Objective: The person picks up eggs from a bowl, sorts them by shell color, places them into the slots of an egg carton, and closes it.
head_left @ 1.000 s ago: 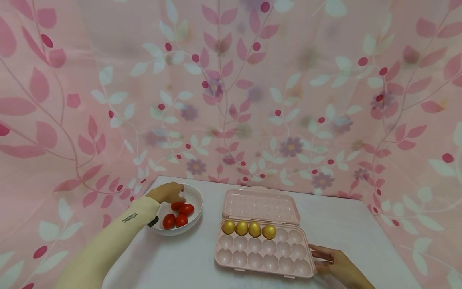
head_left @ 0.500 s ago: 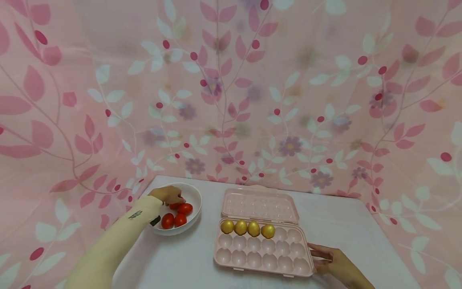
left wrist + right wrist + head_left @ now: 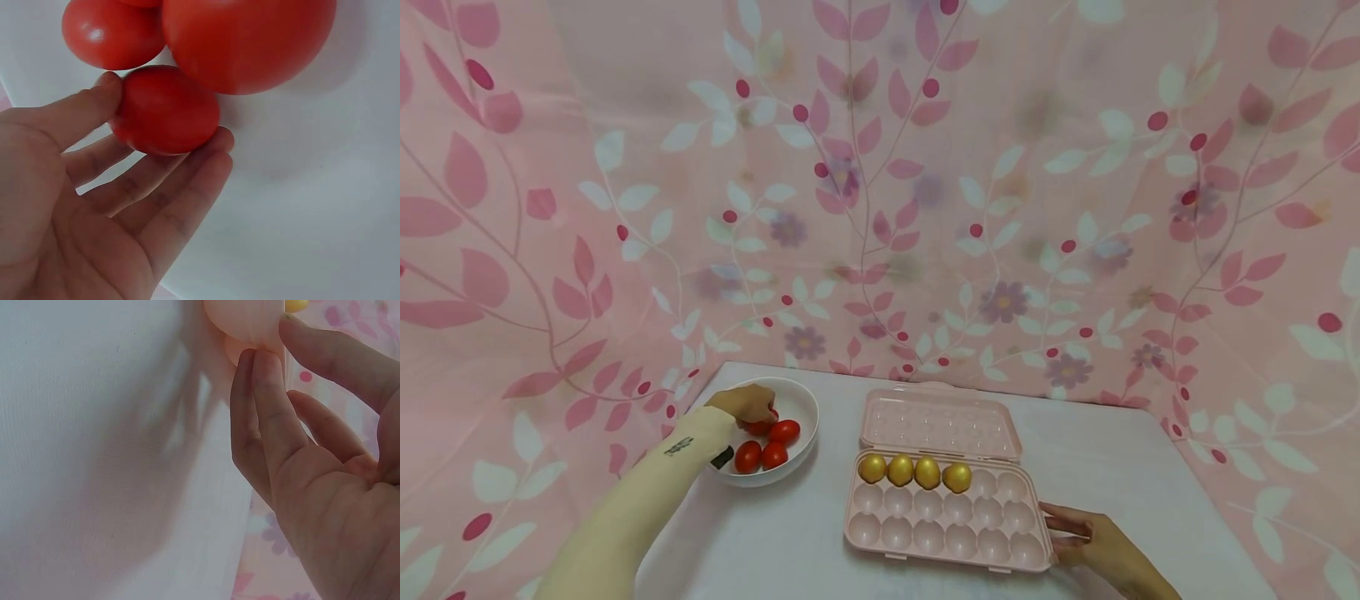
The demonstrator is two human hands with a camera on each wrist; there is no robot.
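Pinching a red egg (image 3: 165, 111) between thumb and fingertips, the left hand (image 3: 745, 404) is inside the white bowl (image 3: 799, 400). In its wrist view the thumb sits against the egg's left side while the fingers curve under the other; whether the egg bears on the bowl I cannot tell. It seems to touch at least 1 neighbour, and 3 loose eggs (image 3: 748, 457) lie in the bowl in all.

The step looks like getting a sure hold for a lift. The egg is smooth and round, so the grip does best with thumb and fingers opposed across its middle, pressing lightly and evenly. A straight rise would avoid rolling the neighbours and knocking the rim.

To the right, 4 gold eggs (image 3: 900, 470) fill the leftmost 4 cups of the carton's (image 3: 912, 521) far row, with the lid (image 3: 940, 421) lying open behind.

At the far right, the right hand (image 3: 1101, 546) is clamped on the carton's right edge, thumb above and fingers below. A light hold suits: steadying without tipping, so the gold eggs remain seated.
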